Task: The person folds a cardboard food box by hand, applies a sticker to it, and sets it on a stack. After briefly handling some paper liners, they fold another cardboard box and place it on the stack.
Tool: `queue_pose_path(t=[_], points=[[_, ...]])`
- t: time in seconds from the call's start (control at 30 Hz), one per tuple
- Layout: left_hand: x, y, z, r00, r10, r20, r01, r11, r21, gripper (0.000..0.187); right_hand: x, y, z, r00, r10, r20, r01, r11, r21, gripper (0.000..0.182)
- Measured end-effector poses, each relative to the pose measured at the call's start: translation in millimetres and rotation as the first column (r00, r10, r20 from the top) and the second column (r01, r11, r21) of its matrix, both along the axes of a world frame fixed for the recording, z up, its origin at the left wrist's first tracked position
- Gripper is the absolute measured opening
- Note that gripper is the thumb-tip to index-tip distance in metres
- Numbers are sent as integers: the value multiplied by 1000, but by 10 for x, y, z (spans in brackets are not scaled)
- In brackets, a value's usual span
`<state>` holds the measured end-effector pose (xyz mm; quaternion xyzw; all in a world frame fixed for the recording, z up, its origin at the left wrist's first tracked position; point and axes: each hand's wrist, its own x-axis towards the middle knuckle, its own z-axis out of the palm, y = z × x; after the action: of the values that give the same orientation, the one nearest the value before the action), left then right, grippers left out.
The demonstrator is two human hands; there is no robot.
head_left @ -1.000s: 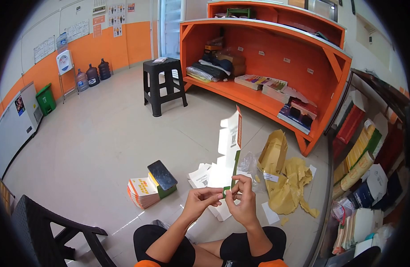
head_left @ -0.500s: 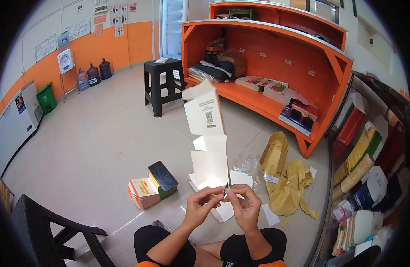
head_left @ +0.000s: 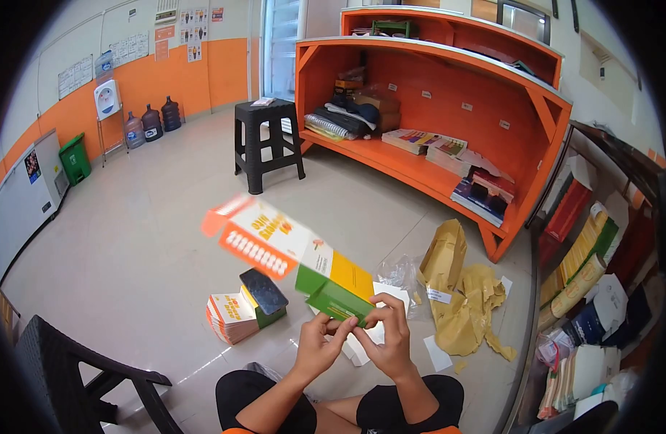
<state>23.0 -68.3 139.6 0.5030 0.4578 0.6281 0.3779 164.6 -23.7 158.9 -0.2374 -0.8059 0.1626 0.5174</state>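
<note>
Between both hands, above my lap, is a partly folded cardboard box (head_left: 321, 258) with white, orange, yellow and green printed panels. Its long upper end sticks out to the upper left, slightly blurred. My left hand (head_left: 320, 346) pinches the green lower edge. Beside it, my right hand (head_left: 388, 335) grips the same end near the yellow panel, thumbs close together. A stack of flat printed cartons (head_left: 233, 316) lies on the floor to the left, with a black phone (head_left: 264, 291) resting on it. White cardboard pieces (head_left: 357, 352) are partly hidden behind my hands.
Torn brown wrapping paper (head_left: 469, 307) and clear plastic (head_left: 401, 273) lie on the floor to the right. Dark stools stand at the lower left (head_left: 65, 369) and further back (head_left: 264, 137). An orange shelf unit (head_left: 420, 170) holds books. Stacked goods (head_left: 586, 289) line the right side.
The box has swung from upright, with its pale inner side showing, to leaning left with its printed outside visible. Both hands still hold its lower end.
</note>
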Motion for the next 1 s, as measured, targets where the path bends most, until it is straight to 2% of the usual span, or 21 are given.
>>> queue_pose_path(t=[0.03,0.07,0.1,0.2,0.23,0.27,0.33,0.37,0.43,0.5,0.53,0.63,0.73,0.77,0.87,1.0], points=[[-40,7,9,998,-3,-70,5,1000,27,24,-5,24,-22,996,71,-48,-74,996,-54,49],[-78,12,27,990,-3,-139,10,999,52,25,7,21,-14,997,53,-50,-58,995,-87,49],[-113,7,65,989,-86,-119,92,995,39,30,16,9,25,998,36,-52,-41,992,-119,49],[-144,2,75,973,-228,18,226,971,79,35,77,21,157,999,28,37,-22,991,-134,48],[-181,-13,65,952,-294,81,292,956,36,44,113,36,177,996,32,83,-21,992,-125,48],[-225,4,39,929,-325,179,316,946,76,45,150,62,162,994,47,101,-35,992,-120,48],[-282,64,-21,847,-386,365,350,923,162,49,208,119,100,988,77,138,-61,992,-113,46],[-261,37,-19,767,-414,489,366,910,196,59,212,132,91,983,88,159,-73,992,-99,44],[-296,56,-2,806,-339,485,367,929,40,58,219,147,83,974,106,200,-93,993,-72,40],[-270,45,62,834,-260,488,339,937,-81,51,196,108,147,947,-43,319,14,996,93,38],[-233,49,42,889,-213,406,272,958,-94,48,173,87,164,922,-123,367,60,982,178,37],[-95,37,-7,990,-87,115,96,993,-72,36,100,66,89,970,-42,240,26,997,69,41],[-139,41,-126,981,-177,-75,169,981,-98,34,74,32,77,980,36,194,-41,999,21,37],[-134,22,-112,991,-122,-63,117,991,-72,30,83,28,81,978,62,200,-64,998,3,35],[-241,-11,-38,986,-66,-154,40,985,-167,29,132,37,82,980,121,160,-116,992,-43,26],[-215,-12,196,949,-81,-304,104,993,60,29,168,56,64,993,100,56,-98,995,-37,17]])
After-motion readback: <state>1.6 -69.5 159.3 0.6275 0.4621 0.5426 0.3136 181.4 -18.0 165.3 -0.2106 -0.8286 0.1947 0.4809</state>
